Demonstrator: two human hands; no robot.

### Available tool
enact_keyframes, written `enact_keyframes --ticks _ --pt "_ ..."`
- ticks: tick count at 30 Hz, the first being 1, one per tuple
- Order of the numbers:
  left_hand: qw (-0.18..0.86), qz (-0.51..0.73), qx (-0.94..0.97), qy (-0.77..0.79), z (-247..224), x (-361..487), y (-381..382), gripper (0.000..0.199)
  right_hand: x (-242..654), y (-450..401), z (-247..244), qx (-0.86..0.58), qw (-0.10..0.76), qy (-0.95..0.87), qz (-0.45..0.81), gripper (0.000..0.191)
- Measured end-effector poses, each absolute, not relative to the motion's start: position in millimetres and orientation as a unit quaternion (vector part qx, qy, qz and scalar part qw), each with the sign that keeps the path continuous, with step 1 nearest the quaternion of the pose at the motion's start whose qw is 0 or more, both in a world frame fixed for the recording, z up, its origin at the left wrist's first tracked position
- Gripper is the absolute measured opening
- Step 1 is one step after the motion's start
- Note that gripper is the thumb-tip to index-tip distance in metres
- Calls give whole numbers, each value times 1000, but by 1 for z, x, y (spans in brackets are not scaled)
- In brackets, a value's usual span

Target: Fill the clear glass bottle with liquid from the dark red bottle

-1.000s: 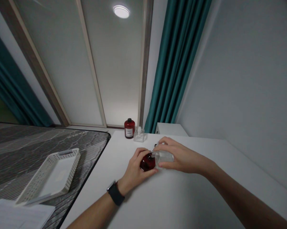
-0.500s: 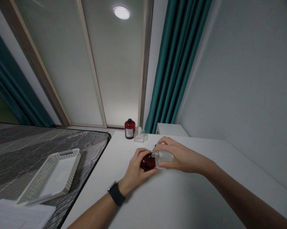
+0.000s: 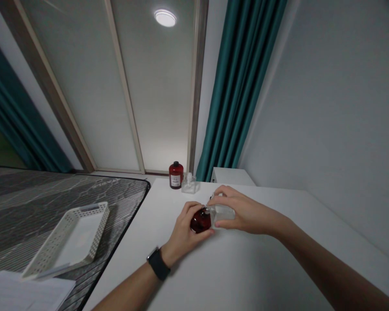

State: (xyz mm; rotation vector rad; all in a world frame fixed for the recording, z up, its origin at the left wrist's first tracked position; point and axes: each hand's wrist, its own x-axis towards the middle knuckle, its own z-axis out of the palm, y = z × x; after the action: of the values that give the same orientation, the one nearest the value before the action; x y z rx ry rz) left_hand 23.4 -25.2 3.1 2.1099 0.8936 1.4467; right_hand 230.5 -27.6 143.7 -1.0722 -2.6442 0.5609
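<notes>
Over the white table [image 3: 213, 276], my left hand [image 3: 185, 229] is wrapped round a dark red bottle [image 3: 200, 221], with its neck pointing right. My right hand [image 3: 235, 209] grips a clear bottle [image 3: 224, 212] that is tilted onto its side. The two bottles meet mouth to side between my hands; the exact contact is too small to make out. Farther back on the table stand a red bottle [image 3: 175, 178] with a black cap and a white label, and a small clear bottle [image 3: 188, 185] beside it.
To the left, a white perforated basket [image 3: 95, 233] and white papers [image 3: 29, 291] lie on a grey striped surface [image 3: 123, 194]. Behind the table are a white cabinet [image 3: 233, 175], a green curtain [image 3: 236, 95] and glass door panels [image 3: 158, 95]. A wall rises at the right.
</notes>
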Motion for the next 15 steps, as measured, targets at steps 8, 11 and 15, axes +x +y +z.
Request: enact_keyframes --ticks 8,11,15 --pt "221 522 759 321 2 24 -27 54 231 -26 144 -367 114 -903 192 39" --pt "224 524 756 321 3 25 -27 54 231 -26 145 -369 109 -903 193 38" --pt "226 523 756 322 2 25 -27 54 230 -26 146 -369 111 -901 200 38"
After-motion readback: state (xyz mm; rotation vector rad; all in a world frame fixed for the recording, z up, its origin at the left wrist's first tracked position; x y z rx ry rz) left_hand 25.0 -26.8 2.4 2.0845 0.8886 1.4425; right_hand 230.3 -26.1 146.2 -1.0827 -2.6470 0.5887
